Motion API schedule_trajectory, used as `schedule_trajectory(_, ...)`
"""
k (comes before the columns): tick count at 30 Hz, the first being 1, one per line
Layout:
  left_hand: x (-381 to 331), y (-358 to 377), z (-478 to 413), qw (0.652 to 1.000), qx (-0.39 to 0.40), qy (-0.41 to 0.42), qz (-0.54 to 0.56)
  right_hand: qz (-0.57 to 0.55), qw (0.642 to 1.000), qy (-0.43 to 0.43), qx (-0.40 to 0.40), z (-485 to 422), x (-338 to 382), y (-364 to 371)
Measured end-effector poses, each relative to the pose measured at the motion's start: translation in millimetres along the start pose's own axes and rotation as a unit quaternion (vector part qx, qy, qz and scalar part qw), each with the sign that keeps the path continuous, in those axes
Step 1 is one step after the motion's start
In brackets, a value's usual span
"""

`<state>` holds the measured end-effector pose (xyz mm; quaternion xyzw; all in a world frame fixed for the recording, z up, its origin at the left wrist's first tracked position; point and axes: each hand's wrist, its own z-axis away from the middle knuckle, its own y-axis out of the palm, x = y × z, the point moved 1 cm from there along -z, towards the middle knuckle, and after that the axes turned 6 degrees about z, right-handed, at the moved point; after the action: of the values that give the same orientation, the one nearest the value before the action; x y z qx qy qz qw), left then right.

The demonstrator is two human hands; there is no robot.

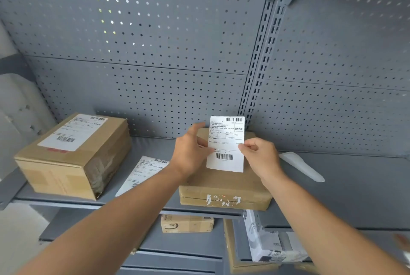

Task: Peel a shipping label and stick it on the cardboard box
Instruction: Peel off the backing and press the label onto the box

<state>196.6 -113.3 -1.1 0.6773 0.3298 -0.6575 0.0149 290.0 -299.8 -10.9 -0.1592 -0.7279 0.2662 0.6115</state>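
Observation:
A white shipping label point(226, 141) with barcodes is held upright above a flat cardboard box point(224, 188) on the grey shelf. My left hand point(190, 152) grips the label's left edge, thumb and fingers pinched on it. My right hand point(260, 154) pinches the label's right edge at mid height. The box has torn white tape remnants on its front face, and its top is partly hidden behind the label and my hands.
A larger cardboard box point(73, 154) with a label on top stands at the left of the shelf point(355, 186). A loose label sheet point(144, 172) lies between the boxes. A white backing strip point(301, 166) lies to the right. Parcels sit on lower shelves.

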Motion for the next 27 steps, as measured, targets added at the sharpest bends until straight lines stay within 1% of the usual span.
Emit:
schedule_trajectory(4,15.6,7.6,-4.1,1.0,0.013,-0.021,-0.007,0.037,0.999,-0.007,0.0,-5.1,-5.0,6.0)
schedule_trajectory(8,23.4,12.3,-6.3,1.0,0.009,-0.016,-0.006,0.077,0.997,-0.027,-0.004,-6.3,-6.0,9.9)
schedule_trajectory(23,25.5,18.0,-4.1,0.999,0.013,0.017,-0.037,0.108,0.994,-0.01,0.001,-10.7,-16.3,12.4)
schedule_trajectory(27,23.8,20.7,-1.8,0.998,0.017,0.037,-0.05,0.111,0.994,-0.009,0.004,-11.0,-18.7,11.9)
